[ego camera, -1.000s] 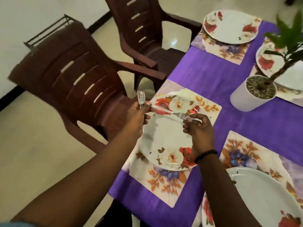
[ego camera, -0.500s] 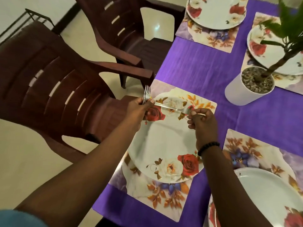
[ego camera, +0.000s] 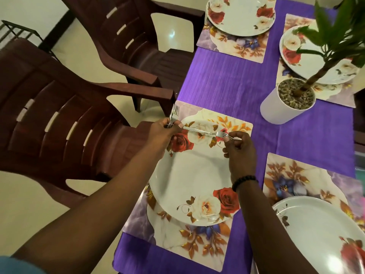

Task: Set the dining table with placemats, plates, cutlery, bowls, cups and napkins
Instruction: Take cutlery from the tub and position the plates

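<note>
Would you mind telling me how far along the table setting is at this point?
Done: four floral placemats, each with a plate, like the nearest plate on its placemat. In hand: the left hand grips a bundle of forks, while the right hand pinches the tine end of a single fork held over that plate. Left: no cutlery lies on the table yet, and no bowls, cups or napkins are visible.

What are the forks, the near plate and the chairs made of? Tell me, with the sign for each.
Forks: polished metal, probably steel, with bright silvery glints.
Near plate: glossy white with printed roses; the sheen fits melamine or glazed ceramic, can't tell which.
Chairs: likely moulded plastic, uniform maroon, one-piece slotted backs, soft shine.
</note>
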The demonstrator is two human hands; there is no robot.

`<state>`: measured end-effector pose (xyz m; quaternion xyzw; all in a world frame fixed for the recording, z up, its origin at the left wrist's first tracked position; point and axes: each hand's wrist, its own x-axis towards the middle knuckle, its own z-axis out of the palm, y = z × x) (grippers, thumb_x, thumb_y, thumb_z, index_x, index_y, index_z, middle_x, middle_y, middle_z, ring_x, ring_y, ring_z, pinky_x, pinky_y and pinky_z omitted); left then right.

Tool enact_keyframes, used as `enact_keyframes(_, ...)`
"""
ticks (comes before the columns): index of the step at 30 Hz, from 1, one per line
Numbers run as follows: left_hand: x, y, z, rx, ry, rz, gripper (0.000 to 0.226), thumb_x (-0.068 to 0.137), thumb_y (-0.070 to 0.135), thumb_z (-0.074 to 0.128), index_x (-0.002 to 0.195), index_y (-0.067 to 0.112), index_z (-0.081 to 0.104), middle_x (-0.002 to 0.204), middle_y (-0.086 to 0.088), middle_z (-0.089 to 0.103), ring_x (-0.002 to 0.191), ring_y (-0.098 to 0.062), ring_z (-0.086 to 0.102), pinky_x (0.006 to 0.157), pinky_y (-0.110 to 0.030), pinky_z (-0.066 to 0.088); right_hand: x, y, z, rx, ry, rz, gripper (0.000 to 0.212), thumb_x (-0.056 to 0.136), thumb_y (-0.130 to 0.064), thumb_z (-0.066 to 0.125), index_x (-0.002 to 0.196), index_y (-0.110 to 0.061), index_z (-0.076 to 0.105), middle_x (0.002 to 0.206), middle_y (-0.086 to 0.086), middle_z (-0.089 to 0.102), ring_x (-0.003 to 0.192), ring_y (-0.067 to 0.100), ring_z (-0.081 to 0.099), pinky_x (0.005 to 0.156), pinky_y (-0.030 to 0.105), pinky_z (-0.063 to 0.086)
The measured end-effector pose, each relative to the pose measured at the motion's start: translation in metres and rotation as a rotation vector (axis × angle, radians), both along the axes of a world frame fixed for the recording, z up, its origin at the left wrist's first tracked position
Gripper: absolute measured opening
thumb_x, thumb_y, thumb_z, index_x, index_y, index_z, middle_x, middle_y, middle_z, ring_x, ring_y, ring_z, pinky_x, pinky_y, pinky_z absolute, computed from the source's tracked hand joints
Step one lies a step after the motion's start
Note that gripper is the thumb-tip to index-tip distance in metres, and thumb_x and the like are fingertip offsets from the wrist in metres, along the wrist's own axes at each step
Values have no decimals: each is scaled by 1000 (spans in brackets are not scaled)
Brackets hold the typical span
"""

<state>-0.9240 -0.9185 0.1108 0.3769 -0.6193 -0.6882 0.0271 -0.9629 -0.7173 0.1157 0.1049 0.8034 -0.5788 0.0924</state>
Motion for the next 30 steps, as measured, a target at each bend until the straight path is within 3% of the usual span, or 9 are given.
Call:
enact_keyframes(4,-17,-2,4,-3,2,-26,13,89,3,68,100,1,64,73,-5,58,42,-2,48,39,-13,37,-16,-1,-5,74,43,13,19,90,-26,66,109,-23,60,97,-3,67,86,15,65,74,31,57)
enact_keyframes(7,-36,-6,0,-75,-5,-56,9,86,3,71,93,6,65,80,-7,64,56,-9,55,44,-14,41,-33,-6,-9,129,65,7,18,89,-23,68,106,-22,61,100,-3,67,89,16,65,79,36,58)
enact_keyframes(11,-65,-14,-10,-213,-85,-99,9,85,11,74,89,14,67,72,2,62,57,-9,53,45,-16,41,-60,-13,-16,192,36,26,20,92,-22,65,111,-19,62,101,-3,65,86,11,61,69,19,52)
enact_keyframes(15,-86,-21,-30,-340,-174,-110,11,82,17,77,77,19,68,80,-6,71,77,-25,67,70,-38,58,-79,-20,-25,240,-28,34,18,91,-26,65,108,-18,64,96,-3,65,82,11,60,67,21,50)
enact_keyframes(17,-91,-21,-37,-465,-231,-108,10,79,20,80,77,18,71,81,-5,73,84,-26,70,79,-42,59,-87,-23,-29,317,-45,32,16,94,-24,62,108,-17,65,98,-5,63,83,10,56,59,12,40)
enact_keyframes(19,-94,-21,-40,-546,-259,-113,13,78,23,82,77,18,70,77,1,70,80,-21,67,76,-34,57,-94,-26,-32,405,-53,42,15,94,-24,61,106,-18,67,99,-6,62,83,7,52,53,9,30)
enact_keyframes(23,-99,-23,-42,-634,-291,-130,20,76,28,82,69,21,64,77,2,68,79,-17,63,64,-24,43,-104,-29,-36,521,-72,72,14,93,-23,64,105,-17,68,108,0,67,90,13,56,67,13,39)
enact_keyframes(25,-101,-23,-44,-663,-315,-142,18,76,28,81,70,19,66,78,2,69,81,-18,63,63,-24,41,-105,-30,-36,598,-47,94,16,92,-23,64,105,-15,68,110,3,68,96,17,59,76,19,39)
enact_keyframes(30,-106,-17,-53,-732,-304,-204,15,77,20,79,74,20,64,83,-3,70,84,-26,65,71,-34,54,-102,-33,-39,675,-3,133,19,88,-21,68,101,-8,64,102,9,66,92,21,59,74,24,41)
